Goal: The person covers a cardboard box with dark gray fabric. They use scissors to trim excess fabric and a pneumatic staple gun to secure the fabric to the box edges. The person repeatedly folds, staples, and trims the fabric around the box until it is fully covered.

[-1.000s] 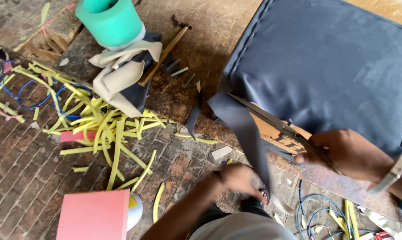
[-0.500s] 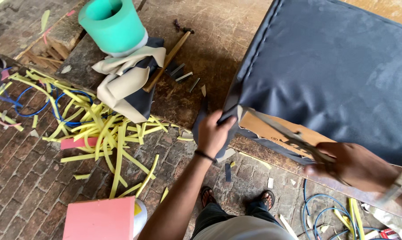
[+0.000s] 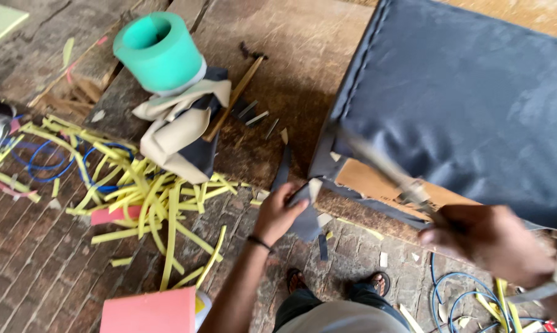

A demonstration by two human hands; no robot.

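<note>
We are looking down at our left hand [image 3: 277,209], which is pinching a loose strip of dark blue-grey upholstery fabric [image 3: 303,206] at the near corner of the large dark blue-grey padded cushion panel [image 3: 463,105]; the fingers are closing together on the cloth edge, just where it is hanging off the panel's bare brown board underside [image 3: 383,185]. Our right hand [image 3: 491,240] is wrapping its fingers tightly around the handles of the long metal scissors [image 3: 389,169], whose blades are blurred, so we cannot tell if they are parted or closed. The strip is looking thin, soft and light to us, so we are judging that it is folding easily and is best taken near the free end, between thumb and fingers, and kept taut. The panel seems stiff and heavier. On the wooden workbench [image 3: 278,55] a green cylindrical roll [image 3: 158,52] is standing above beige and dark fabric scraps [image 3: 180,132], and yellow foam offcut strips [image 3: 149,197] are lying on the brick floor [image 3: 38,271], near a pink foam block [image 3: 149,311]
</note>
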